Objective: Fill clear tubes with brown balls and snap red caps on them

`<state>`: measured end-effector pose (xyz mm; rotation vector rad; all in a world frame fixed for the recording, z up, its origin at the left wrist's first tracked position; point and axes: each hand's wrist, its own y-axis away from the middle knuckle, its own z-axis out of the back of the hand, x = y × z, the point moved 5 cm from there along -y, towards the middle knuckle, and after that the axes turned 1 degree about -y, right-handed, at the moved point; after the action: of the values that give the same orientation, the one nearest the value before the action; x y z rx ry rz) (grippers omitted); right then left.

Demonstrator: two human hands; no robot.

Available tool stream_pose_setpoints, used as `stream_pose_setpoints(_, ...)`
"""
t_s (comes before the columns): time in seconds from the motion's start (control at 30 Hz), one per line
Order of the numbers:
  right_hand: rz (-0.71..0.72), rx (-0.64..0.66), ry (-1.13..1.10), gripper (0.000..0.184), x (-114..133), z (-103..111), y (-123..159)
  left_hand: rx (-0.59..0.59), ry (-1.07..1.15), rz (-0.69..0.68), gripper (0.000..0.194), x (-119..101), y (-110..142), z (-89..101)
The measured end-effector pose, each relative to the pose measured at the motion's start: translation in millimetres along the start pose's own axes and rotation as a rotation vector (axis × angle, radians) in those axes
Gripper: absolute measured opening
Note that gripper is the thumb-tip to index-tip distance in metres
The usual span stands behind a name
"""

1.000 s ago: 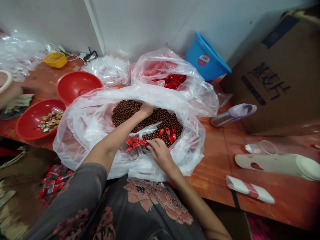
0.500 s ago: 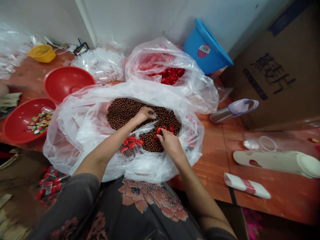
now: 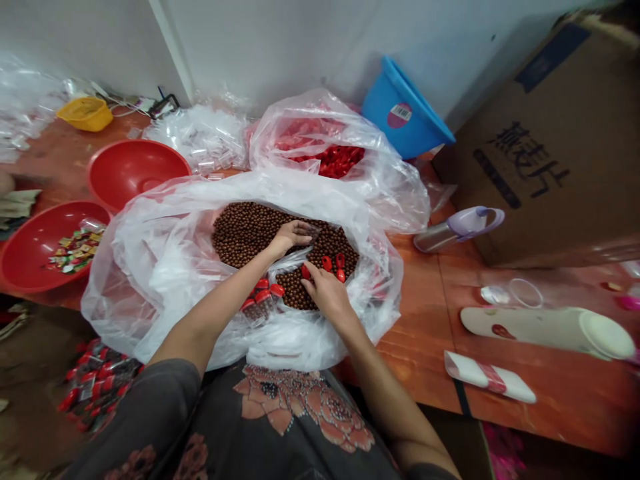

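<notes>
Sitting between the thumb and finger of the right hand (image 3: pixel 325 293), a small, glossy, rounded red plastic cap (image 3: pixel 305 271) was partly covered by the grip. It looked light and stiff, smooth enough to slip, and probably best pinched by its sides. The left hand (image 3: pixel 291 238), fingers nearly straight, seemed to be gripping a small clear plastic container (image 3: pixel 313 233), much of it hidden. This appeared light and thin-walled, likely slippery too; a gentle hold around its sides would have suited it, as hard squeezing might have dented it.

Below both hands spread a mass of small, round, shiny brown balls (image 3: pixel 245 230), which would probably roll at a touch. Just beyond the right hand, several loose red caps (image 3: pixel 327 263) lay on them. Left of the right hand, towards the body, clustered clear containers with red tops (image 3: pixel 257 305). A wide, crumpled, translucent white plastic bag (image 3: pixel 150 267) surrounded all this on the reddish-orange tabletop (image 3: pixel 420 313). Farther beyond the hands stood a clear plastic bag of red pieces (image 3: pixel 270 133); well to their left were two round red bowls (image 3: pixel 137 167).
</notes>
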<state>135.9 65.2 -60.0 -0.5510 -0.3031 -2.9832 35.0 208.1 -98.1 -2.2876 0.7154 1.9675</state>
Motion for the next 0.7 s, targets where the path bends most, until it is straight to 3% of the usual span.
stream_pose_setpoints(0.1, 0.046, 0.023, -0.055, 0.052, 1.6, -7.2, 2.7, 0.003, 0.103, 0.012, 0.041, -1.8, 9.6, 3.4)
stream_pose_setpoints(0.2, 0.04, -0.025, -0.283, 0.051, -4.3, -12.0, 3.2, 0.006, 0.074, -0.032, 0.043, -14.6, 27.9, 11.6)
stream_pose_setpoints(0.3, -0.022, -0.072, -0.746, 0.052, -16.3, -12.5, 4.1, 0.042, 0.005, -0.049, 0.046, -32.1, 58.3, 19.0)
stream_pose_setpoints(0.43, -0.066, 0.055, -1.328, 0.055, -21.5, -8.5, 9.6, 0.076, -0.108, -0.018, 0.049, -46.3, 108.7, 21.9)
stream_pose_setpoints(0.57, -0.073, 0.154, -1.558, 0.053, -16.0, 1.1, 17.0, 0.069, -0.164, 0.048, 0.046, -37.5, 149.6, 15.9)
stream_pose_setpoints(0.7, -0.056, 0.187, -1.608, 0.055, -8.9, 4.4, 22.2, 0.088, -0.172, 0.068, 0.043, -20.8, 170.6, 5.1)
